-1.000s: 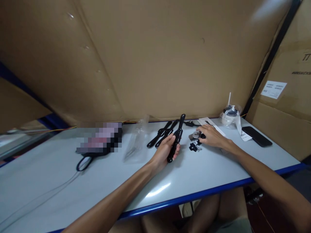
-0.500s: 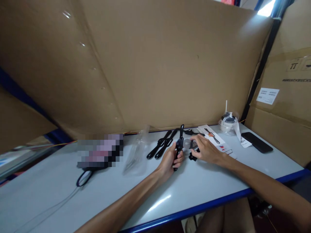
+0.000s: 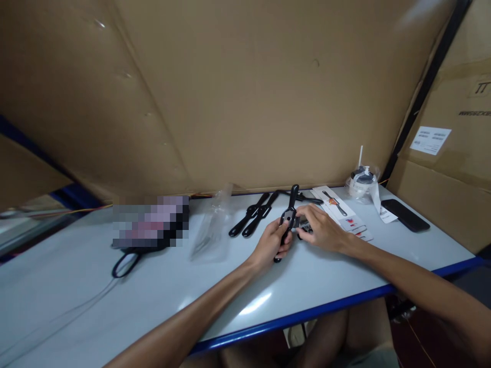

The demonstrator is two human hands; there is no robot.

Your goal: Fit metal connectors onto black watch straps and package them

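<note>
My left hand [image 3: 270,244] is closed round a long black handle-shaped part [image 3: 288,214], holding it tilted just above the white table [image 3: 153,296]. My right hand [image 3: 321,228] pinches a small grey and black piece [image 3: 303,223] right beside that part, touching it. Two more black handle parts [image 3: 253,220] lie on the table behind my left hand. A printed card with a picture of the tool [image 3: 337,207] lies behind my right hand.
A clear plastic bag [image 3: 213,225] and a dark pouch with a loop strap [image 3: 126,260] lie to the left. A bagged pump bottle [image 3: 362,180] and a black phone [image 3: 405,214] sit at the right. Cardboard sheets [image 3: 245,92] wall the back.
My right hand has picked a small piece off the table and brought it left against the black part. My left hand has turned that part more upright.
</note>
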